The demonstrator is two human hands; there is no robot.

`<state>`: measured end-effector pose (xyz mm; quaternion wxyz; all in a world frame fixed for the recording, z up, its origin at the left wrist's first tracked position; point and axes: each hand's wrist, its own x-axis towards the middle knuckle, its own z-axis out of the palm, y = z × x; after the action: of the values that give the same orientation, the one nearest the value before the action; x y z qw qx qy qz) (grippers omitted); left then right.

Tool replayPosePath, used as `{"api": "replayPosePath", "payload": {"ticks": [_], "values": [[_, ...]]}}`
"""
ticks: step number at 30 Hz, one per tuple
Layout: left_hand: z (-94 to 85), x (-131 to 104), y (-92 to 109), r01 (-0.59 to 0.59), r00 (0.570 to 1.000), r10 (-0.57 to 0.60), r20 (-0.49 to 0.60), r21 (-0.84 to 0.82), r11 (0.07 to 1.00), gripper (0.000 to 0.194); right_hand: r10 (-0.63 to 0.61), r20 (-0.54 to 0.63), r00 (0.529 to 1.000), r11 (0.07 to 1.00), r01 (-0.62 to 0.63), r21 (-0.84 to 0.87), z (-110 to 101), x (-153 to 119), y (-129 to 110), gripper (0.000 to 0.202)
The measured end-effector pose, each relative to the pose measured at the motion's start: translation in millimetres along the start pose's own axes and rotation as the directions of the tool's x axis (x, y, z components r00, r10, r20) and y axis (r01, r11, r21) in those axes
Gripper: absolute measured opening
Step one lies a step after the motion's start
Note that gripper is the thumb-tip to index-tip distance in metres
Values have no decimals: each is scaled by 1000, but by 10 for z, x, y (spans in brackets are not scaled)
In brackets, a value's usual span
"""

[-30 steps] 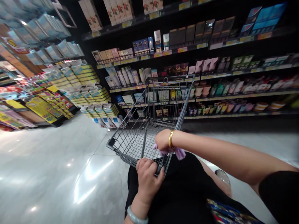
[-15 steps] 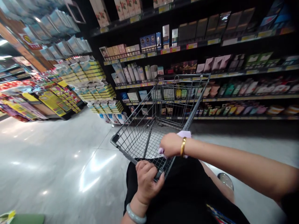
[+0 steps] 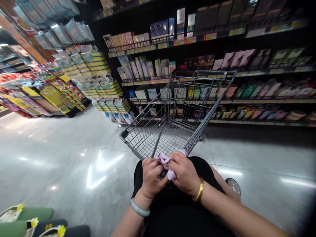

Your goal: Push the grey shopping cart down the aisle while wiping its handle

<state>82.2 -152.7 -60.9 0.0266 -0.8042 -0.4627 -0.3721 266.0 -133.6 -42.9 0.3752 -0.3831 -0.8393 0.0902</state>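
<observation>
Cloth [image 3: 164, 158], lower centre, is clamped in fingers of the right hand [image 3: 184, 173]; left hand [image 3: 152, 174], just leftward, grips the cart [image 3: 158, 141].

we see dark grey wire-mesh metal shopping cart [image 3: 170, 136], upright before us, open-topped, far end angled rightward, grid floor in view. lavender fabric cloth [image 3: 164, 158], crumpled, bunched against cart's near end, partly hidden, loose folds showing.
</observation>
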Motion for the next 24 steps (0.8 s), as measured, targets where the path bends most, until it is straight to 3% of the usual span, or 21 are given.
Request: {"api": "replayPosePath", "payload": {"ticks": [2,3,6,8,10,12,14,16,19,21,24], "values": [[-12,23,-40,-2,1000,2,23,12,1000,28,-48,10,999,999,49,-5,-16,-24,106,28],[-18,37,-58,1,999,-1,34,18,1000,29,-14,-1,1000,999,14,-35,-58,-3,209,28],[-33,80,-116,11,999,-12,39,13,1000,32,223,-113,968,965,-236,-113,-207,124,502,26],[-49,99,-165,15,999,-15,40,2,1000,31,316,-148,937,934,-335,-122,-223,205,509,23],[-73,108,-228,16,998,-16,54,-5,1000,31,275,-70,959,953,-282,-113,-148,251,343,17],[-106,114,-300,3,997,-2,82,-14,1000,34,154,63,986,987,-150,-62,-50,273,141,14],[-145,120,-370,-14,994,17,108,-25,1000,38,84,163,983,997,-83,-12,-17,309,68,15],[-186,131,-429,-22,992,26,123,-32,999,41,158,181,971,987,-153,-41,-91,379,192,17],[-241,163,-511,-15,990,18,141,-21,1000,40,367,84,926,920,-348,-182,-305,526,557,22],[-272,196,-584,-21,988,22,154,-8,1000,39,409,73,910,891,-380,-249,-404,627,720,23],[-327,247,-732,-46,983,44,177,4,999,37,416,132,900,879,-361,-313,-406,758,709,19]]}}
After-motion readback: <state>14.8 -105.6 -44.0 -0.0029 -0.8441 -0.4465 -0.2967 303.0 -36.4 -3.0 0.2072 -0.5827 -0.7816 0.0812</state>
